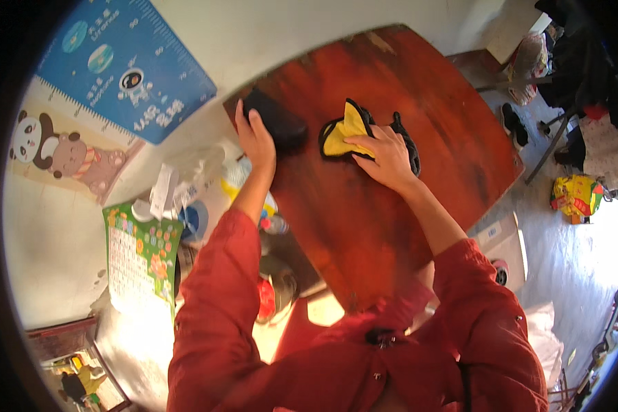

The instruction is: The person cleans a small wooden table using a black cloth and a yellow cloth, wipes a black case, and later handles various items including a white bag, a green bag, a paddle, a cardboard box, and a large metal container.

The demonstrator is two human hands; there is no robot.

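A yellow cloth with black edging (356, 123) lies bunched on the reddish-brown wooden table (391, 213). My right hand (386, 154) presses down over it with bent fingers, and dark folds of the cloth stick out beyond my knuckles. At the table's left edge my left hand (257, 139) rests against the side of a dark, rounded object (279, 122), its fingers around the near side. That object is too dark to tell its kind. Both my forearms, in red sleeves, reach up from the lower edge.
Against the left wall, beside the table, are plastic bags (185, 185) and a hanging green-bordered sheet (141, 250). A blue height chart (130, 69) covers the wall. To the right, a yellow-and-red bag (577, 197), shoes (513, 123) and a cardboard piece (505, 240) lie on the floor.
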